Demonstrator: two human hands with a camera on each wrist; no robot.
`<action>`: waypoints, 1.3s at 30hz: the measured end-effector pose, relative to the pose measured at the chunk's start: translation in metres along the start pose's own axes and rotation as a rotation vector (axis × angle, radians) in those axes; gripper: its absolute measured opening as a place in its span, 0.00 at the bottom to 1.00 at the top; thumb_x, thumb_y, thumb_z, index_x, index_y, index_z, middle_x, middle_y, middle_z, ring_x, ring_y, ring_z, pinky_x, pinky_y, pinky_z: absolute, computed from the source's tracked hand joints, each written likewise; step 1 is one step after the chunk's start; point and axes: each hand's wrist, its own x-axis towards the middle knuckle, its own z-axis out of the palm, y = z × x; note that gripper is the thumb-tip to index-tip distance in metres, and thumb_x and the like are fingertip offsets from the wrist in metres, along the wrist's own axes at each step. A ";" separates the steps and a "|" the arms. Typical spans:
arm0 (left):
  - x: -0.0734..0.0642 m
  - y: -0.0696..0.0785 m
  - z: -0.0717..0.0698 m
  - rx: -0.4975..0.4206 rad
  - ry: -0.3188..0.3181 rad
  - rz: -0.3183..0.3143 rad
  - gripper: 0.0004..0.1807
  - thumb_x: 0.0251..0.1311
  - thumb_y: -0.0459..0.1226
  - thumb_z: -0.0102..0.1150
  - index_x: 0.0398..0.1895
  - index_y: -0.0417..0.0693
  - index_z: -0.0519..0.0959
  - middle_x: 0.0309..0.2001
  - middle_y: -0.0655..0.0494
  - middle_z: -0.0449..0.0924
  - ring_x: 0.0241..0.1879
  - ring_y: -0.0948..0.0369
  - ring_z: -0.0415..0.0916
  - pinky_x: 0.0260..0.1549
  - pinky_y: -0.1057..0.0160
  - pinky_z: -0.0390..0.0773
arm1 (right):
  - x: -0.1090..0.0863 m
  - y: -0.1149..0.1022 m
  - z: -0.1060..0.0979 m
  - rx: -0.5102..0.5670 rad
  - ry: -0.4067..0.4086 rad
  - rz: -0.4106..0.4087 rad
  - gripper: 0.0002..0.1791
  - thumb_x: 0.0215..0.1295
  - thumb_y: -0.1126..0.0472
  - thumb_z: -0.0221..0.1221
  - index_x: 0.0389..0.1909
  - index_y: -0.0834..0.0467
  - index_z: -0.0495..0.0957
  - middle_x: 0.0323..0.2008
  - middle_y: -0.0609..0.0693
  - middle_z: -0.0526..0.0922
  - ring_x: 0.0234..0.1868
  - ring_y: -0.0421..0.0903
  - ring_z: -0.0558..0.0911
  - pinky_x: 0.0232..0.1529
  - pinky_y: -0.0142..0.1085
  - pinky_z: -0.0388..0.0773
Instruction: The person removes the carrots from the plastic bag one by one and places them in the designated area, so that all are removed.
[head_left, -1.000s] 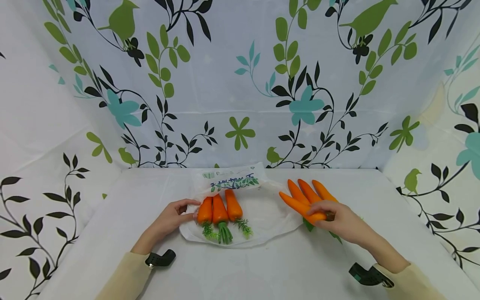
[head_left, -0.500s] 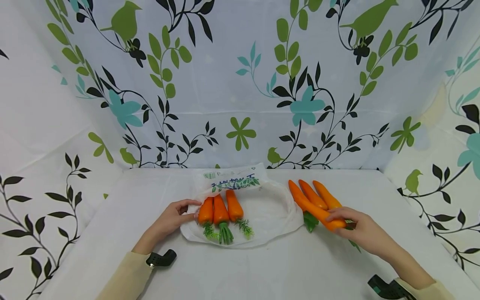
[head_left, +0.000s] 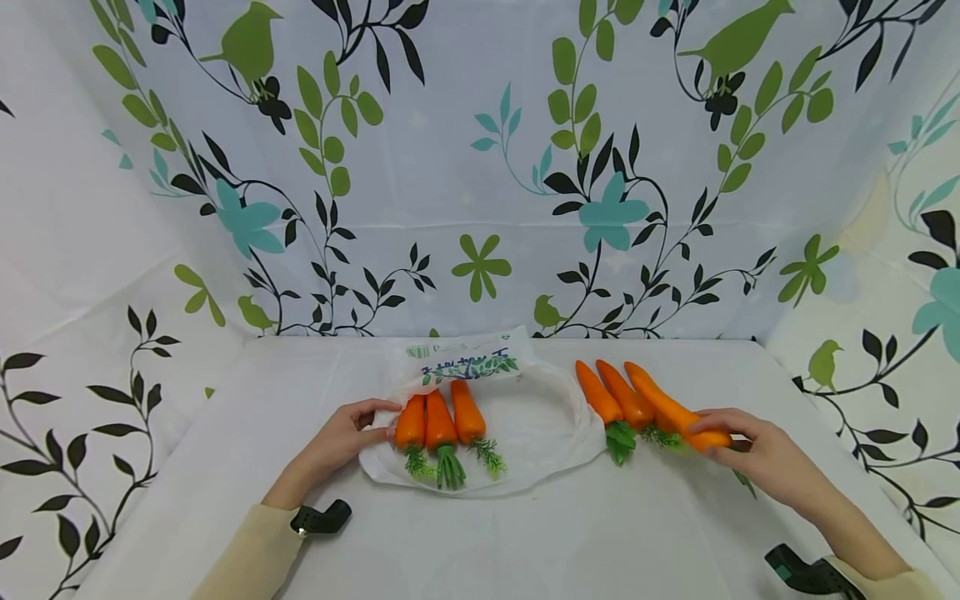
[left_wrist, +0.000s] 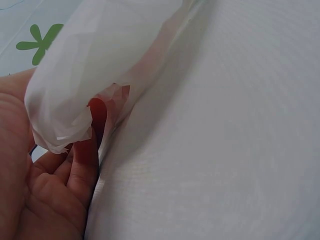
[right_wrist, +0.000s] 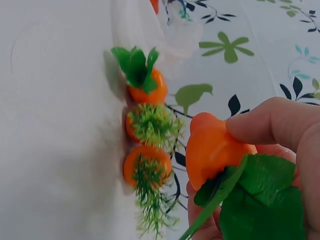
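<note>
My left hand [head_left: 347, 435] pinches the left edge of a white plastic bag [head_left: 525, 429]; in the left wrist view, fingers [left_wrist: 82, 170] curl at its crumpled film. Three orange toy carrots [head_left: 440, 419] with green tops lie in the open bag, tops toward me. My right hand [head_left: 757, 454] grips another carrot [head_left: 693, 429] by its thick end, its narrow end pointing away to the left. Broad green leaves [right_wrist: 262, 195] hang from this carrot in the right wrist view. Beside it, more carrots [right_wrist: 150, 162] stand in a row on the table, one mostly hidden in the head view.
A white cloth [head_left: 480, 550] covers the table. Behind it hangs a curtain [head_left: 480, 167] printed with birds, leaves and flowers. Black wrist cameras [head_left: 321, 517] sit at both sleeves. The printed flap of the bag [head_left: 468, 358] lies folded toward the back.
My right hand has moved rightward with the held carrot, passing over the row from its left side to its right side. The left hand and the bag stay in place.
</note>
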 end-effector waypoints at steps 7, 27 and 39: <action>-0.002 0.002 -0.001 -0.020 -0.004 0.013 0.23 0.58 0.40 0.71 0.57 0.46 0.81 0.57 0.47 0.76 0.46 0.52 0.67 0.45 0.60 0.67 | 0.001 0.013 -0.010 -0.013 -0.001 0.058 0.14 0.67 0.63 0.64 0.52 0.55 0.82 0.60 0.60 0.76 0.48 0.28 0.72 0.42 0.31 0.77; -0.001 0.001 -0.001 0.007 0.005 0.004 0.22 0.58 0.42 0.71 0.56 0.47 0.81 0.55 0.48 0.76 0.46 0.52 0.66 0.43 0.61 0.66 | 0.010 0.055 -0.022 -0.040 -0.013 0.235 0.19 0.70 0.58 0.59 0.58 0.64 0.78 0.60 0.68 0.74 0.53 0.62 0.71 0.38 0.39 0.75; -0.002 0.003 -0.002 0.001 0.002 -0.005 0.23 0.59 0.42 0.71 0.57 0.48 0.81 0.57 0.48 0.76 0.48 0.52 0.66 0.47 0.58 0.67 | 0.024 0.072 -0.014 -0.044 -0.063 0.257 0.20 0.69 0.59 0.59 0.59 0.63 0.78 0.57 0.66 0.76 0.48 0.56 0.74 0.41 0.40 0.73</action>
